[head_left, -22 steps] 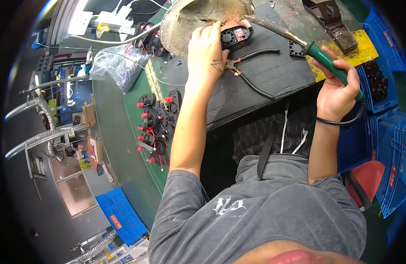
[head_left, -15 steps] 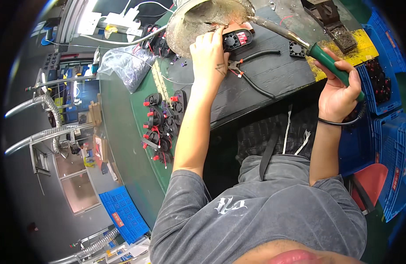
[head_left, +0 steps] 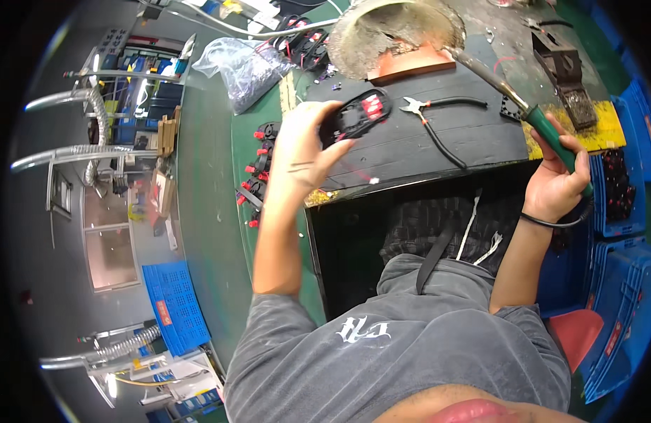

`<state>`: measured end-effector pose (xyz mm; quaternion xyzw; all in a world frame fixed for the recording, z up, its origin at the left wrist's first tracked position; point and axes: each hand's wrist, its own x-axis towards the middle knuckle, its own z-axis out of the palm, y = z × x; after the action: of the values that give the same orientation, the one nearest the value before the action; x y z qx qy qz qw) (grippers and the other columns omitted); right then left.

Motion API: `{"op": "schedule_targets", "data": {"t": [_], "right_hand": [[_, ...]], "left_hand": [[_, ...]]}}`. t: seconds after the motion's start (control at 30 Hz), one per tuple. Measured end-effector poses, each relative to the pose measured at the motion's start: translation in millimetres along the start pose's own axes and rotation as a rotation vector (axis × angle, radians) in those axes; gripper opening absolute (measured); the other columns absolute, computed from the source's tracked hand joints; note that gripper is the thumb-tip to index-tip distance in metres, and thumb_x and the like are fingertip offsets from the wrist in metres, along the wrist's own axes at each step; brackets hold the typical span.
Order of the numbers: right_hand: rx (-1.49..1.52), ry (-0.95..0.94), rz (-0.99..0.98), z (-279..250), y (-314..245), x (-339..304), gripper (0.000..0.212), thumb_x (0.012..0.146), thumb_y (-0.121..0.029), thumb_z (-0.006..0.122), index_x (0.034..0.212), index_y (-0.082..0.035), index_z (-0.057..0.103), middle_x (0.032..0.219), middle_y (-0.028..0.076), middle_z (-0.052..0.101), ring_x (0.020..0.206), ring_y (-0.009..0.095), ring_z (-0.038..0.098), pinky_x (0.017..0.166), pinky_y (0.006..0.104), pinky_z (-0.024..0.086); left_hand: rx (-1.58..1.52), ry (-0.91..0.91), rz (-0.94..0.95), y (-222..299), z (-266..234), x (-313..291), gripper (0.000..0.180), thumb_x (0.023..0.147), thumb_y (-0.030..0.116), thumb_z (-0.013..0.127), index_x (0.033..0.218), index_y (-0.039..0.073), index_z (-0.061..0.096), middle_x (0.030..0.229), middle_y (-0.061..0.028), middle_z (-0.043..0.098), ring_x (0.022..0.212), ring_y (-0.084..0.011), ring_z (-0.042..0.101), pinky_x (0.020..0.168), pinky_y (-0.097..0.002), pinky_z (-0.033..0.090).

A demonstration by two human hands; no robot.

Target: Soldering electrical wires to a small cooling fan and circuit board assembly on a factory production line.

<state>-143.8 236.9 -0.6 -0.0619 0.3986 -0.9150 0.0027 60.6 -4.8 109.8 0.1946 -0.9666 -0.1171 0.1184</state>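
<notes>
My left hand (head_left: 305,151) grips a black plastic part with red pieces (head_left: 356,118), lifted above the dark work mat (head_left: 452,141). In my right hand (head_left: 556,183) is a soldering iron with a green handle (head_left: 547,130); its metal shaft (head_left: 480,70) points up and left toward a round, crusted grey dish (head_left: 396,32). A pair of black-handled pliers (head_left: 438,113) lies on the mat between my hands.
Several black and red parts (head_left: 258,173) lie in a row on the green table left of the mat. A clear plastic bag (head_left: 244,67) sits at the back left. Blue bins (head_left: 614,204) stand at the right, a black stand (head_left: 561,70) on a yellow pad.
My left hand has lifted the black part off the mat near the dish and drawn it toward me and leftward. The right hand with the iron stays about where it was.
</notes>
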Motion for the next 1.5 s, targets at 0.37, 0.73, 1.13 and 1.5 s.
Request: {"op": "schedule_targets", "data": {"t": [0.37,0.73,1.13,1.5], "right_hand": [[-0.016,0.020,-0.002,6,1,-3,0.036,0.086,-0.026,0.036,0.084,0.002,0.057,0.105,0.032,0.058,0.098,0.039,0.060,0.078,0.0401,0.056],[-0.085,0.002,-0.045,19,5,-6,0.036,0.086,-0.027,0.035,0.083,0.003,0.055,0.103,0.032,0.058,0.096,0.039,0.060,0.074,0.0403,0.057],[-0.073,-0.048,-0.040,9,9,-3,0.035,0.088,-0.025,0.035,0.085,0.002,0.056,0.107,0.031,0.057,0.095,0.038,0.061,0.080,0.0396,0.055],[-0.042,0.003,-0.052,-2,-7,-11,0.037,0.088,-0.024,0.035,0.085,0.004,0.059,0.107,0.033,0.056,0.100,0.041,0.058,0.083,0.0414,0.054]], "left_hand": [[0.319,0.097,-0.202,-167,-29,69,0.041,0.069,0.033,0.069,0.096,0.002,0.064,0.085,-0.0190,0.064,0.083,-0.0314,0.061,0.075,-0.0393,0.048],[0.638,0.428,-0.122,-200,48,138,0.052,0.069,0.037,0.071,0.107,0.004,0.061,0.100,-0.0184,0.061,0.096,-0.0322,0.058,0.085,-0.0401,0.044],[0.208,0.572,-0.235,-216,72,150,0.054,0.068,0.024,0.076,0.110,-0.003,0.055,0.106,-0.0204,0.055,0.102,-0.0341,0.051,0.091,-0.0391,0.040],[0.240,0.478,0.139,-175,9,76,0.023,0.075,0.014,0.059,0.096,0.006,0.063,0.086,-0.0168,0.061,0.085,-0.0324,0.058,0.079,-0.0390,0.045]]}}
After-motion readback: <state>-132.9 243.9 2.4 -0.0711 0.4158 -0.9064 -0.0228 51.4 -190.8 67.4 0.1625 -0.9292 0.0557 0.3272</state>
